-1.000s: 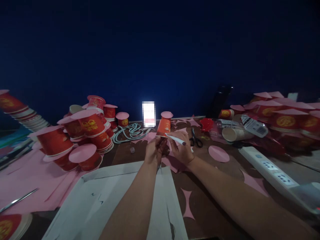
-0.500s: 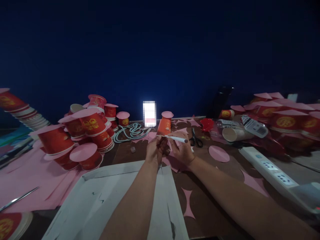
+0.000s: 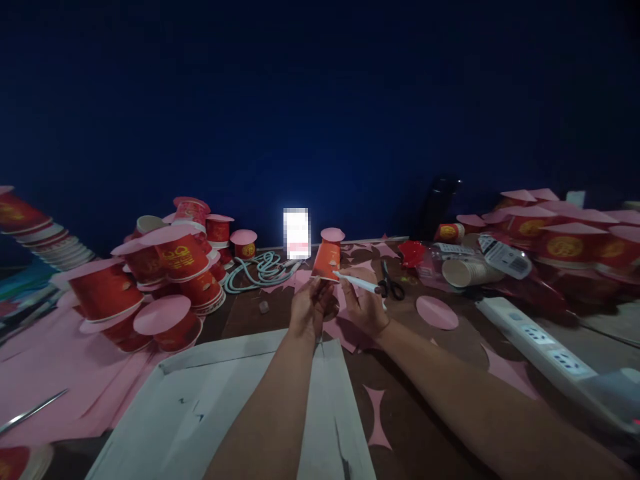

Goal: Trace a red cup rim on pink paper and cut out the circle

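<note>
My left hand (image 3: 307, 308) grips the rim of a red-orange paper cup (image 3: 328, 259), which is upside down with a pink paper disc (image 3: 333, 235) on its base. The cup leans slightly. My right hand (image 3: 367, 308) is closed around a slim white pen (image 3: 361, 283). Its pointed end is at the cup's side, near a small pale mark; whether it touches I cannot tell. Pink paper scraps (image 3: 345, 333) lie beneath and beside my hands. Black-handled scissors (image 3: 390, 285) lie just beyond my right hand.
Red cups with pink discs stand stacked at left (image 3: 185, 257) and right (image 3: 570, 243). A white board (image 3: 235, 400) lies under my left forearm. A coiled pale cable (image 3: 260, 267), a glowing screen (image 3: 297, 233), a power strip (image 3: 545, 343) and a cut pink circle (image 3: 437, 313) lie around.
The pen's tip has moved slightly right and is at the cup's side. More of the cup's lower side and rim shows. The whole view has shifted slightly.
</note>
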Tool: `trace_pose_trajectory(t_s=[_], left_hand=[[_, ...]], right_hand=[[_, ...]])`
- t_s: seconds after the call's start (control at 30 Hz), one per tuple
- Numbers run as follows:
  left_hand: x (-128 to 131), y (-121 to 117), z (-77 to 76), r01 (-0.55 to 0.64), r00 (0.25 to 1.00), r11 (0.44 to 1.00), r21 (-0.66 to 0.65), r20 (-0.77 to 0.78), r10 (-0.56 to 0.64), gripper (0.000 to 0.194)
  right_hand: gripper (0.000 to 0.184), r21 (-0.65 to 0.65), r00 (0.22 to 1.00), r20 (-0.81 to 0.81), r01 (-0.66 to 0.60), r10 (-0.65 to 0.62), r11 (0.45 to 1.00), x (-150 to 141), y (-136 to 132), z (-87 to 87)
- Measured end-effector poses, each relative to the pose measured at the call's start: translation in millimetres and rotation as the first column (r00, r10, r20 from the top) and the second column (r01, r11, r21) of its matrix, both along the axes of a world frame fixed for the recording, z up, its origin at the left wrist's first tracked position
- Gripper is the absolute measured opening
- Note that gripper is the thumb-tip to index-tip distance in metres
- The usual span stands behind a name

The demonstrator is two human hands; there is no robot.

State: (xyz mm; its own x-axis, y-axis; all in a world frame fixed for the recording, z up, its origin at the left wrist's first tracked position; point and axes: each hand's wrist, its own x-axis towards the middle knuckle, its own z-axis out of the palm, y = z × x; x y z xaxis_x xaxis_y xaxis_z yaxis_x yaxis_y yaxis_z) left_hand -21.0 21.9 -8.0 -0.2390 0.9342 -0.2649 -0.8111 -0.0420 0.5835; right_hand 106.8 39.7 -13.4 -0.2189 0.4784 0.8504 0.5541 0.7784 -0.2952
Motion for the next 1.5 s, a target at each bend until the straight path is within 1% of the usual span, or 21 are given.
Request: trace_pose_trajectory(t_s=[0.2, 0.37, 0.47, 0.67, 0.77, 0.93, 1.07, 1.17, 1.3, 1.5], left_hand=[[0.2, 0.2, -0.1, -0.002, 1.000, 1.000, -0.007, 0.003, 0.002, 0.002], [0.6, 0.6, -0.4, 0.000, 1.000, 1.000, 0.002, 0.003, 0.000, 0.004], [-0.2, 0.1, -0.7, 0.002, 1.000, 1.000, 0.011, -0.003, -0.002, 0.004], [-1.4, -1.8, 0.6, -0.014, 1.000, 1.000, -0.006, 0.004, 0.014, 0.003], [-0.7, -2.8, 1.9, 0.003, 1.000, 1.000, 0.008, -0.003, -0.003, 0.003], [0.2, -2.6, 2.1, 0.019, 1.000, 1.000, -0.023, -0.011, -0.019, 0.004], [-0.4, -2.2, 1.5, 0.023, 1.000, 1.000, -0.011, -0.008, -0.023, 0.002], [-1.2, -2.4, 0.1, 0.017, 1.000, 1.000, 0.011, -0.016, -0.017, 0.003], [-2.1, -1.7, -2.2, 0.018, 1.000, 0.999, 0.029, -0.013, -0.018, 0.002], [-1.8, -0.2, -2.3, 0.005, 1.000, 1.000, 0.028, 0.001, -0.005, 0.004]], right_hand=[[0.021, 0.023, 0.999, 0.037, -0.041, 0.040, 0.999, -2.6, -3.0, 4.2], [0.018, 0.051, 0.999, 0.049, -0.023, 0.020, 0.998, -3.9, -2.8, 2.5], [0.019, 0.042, 0.999, 0.046, -0.012, 0.010, 0.999, -3.7, -2.9, 2.9], [0.016, 0.037, 0.999, 0.035, -0.037, 0.035, 0.999, -4.2, -4.8, 5.8], [0.017, 0.047, 0.999, 0.029, -0.031, 0.030, 0.998, -4.4, -4.2, 5.3], [0.014, 0.035, 0.998, 0.031, -0.052, 0.051, 0.998, -4.0, -2.5, 3.7], [0.018, 0.050, 0.998, 0.052, -0.038, 0.035, 0.998, -3.1, -1.3, 2.3], [0.020, 0.061, 0.999, 0.039, -0.032, 0.030, 0.998, -2.6, -0.4, 1.4], [0.021, 0.065, 0.999, 0.027, -0.027, 0.026, 0.998, -3.5, -0.9, 1.8], [0.018, 0.033, 1.000, -0.013, 0.007, -0.007, 0.999, -7.0, -3.4, 1.7]])
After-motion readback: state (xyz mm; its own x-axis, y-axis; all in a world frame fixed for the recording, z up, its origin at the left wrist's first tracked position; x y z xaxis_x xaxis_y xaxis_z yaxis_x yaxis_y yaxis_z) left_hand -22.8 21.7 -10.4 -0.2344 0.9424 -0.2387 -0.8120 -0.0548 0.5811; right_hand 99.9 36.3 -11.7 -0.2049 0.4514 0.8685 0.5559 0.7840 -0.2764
